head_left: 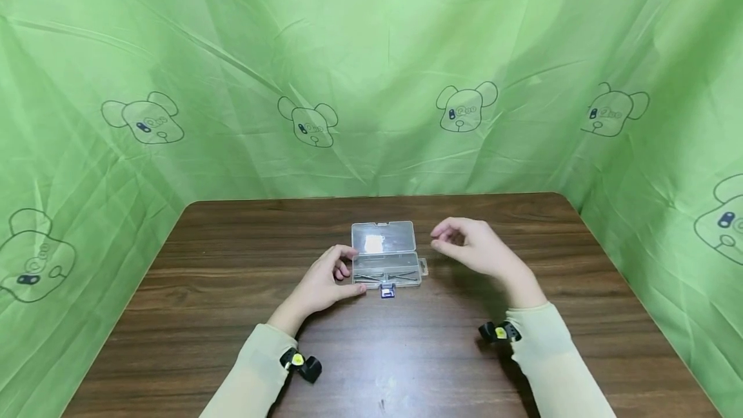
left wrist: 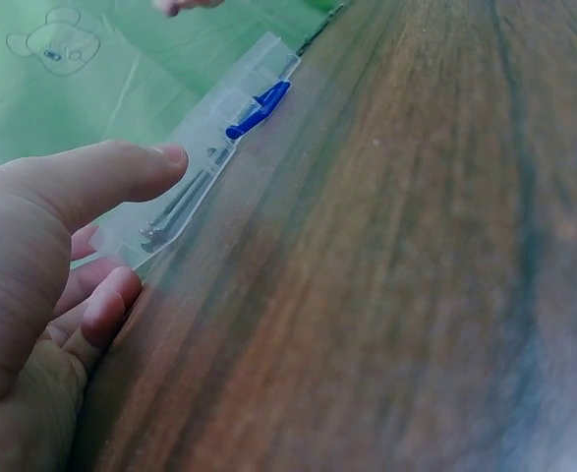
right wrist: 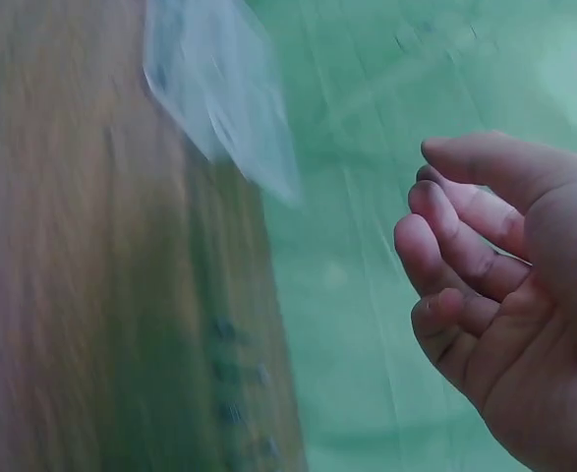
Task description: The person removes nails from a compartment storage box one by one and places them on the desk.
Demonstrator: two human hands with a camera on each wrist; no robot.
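Note:
A clear plastic box [head_left: 386,269] stands on the table with its lid [head_left: 383,238] raised at the back. Long metal pins with wider heads [left wrist: 180,211], like screws or nails, lie inside along the front. A blue latch [head_left: 387,291] hangs at the box's front. My left hand [head_left: 325,279] holds the left end, thumb at the front corner and index finger by the back. To the right of the box, my right hand [head_left: 473,247] is raised above the table, its fingers loosely bent and nothing between them in the right wrist view.
The dark wooden table [head_left: 232,315] ends at a green curtain [head_left: 371,166] with printed bear heads, which also rises at both sides. Several small dark shapes [right wrist: 234,383] show blurred on the table near its far edge in the right wrist view. A clear hanging tab [head_left: 424,267] sticks out at the box's right end.

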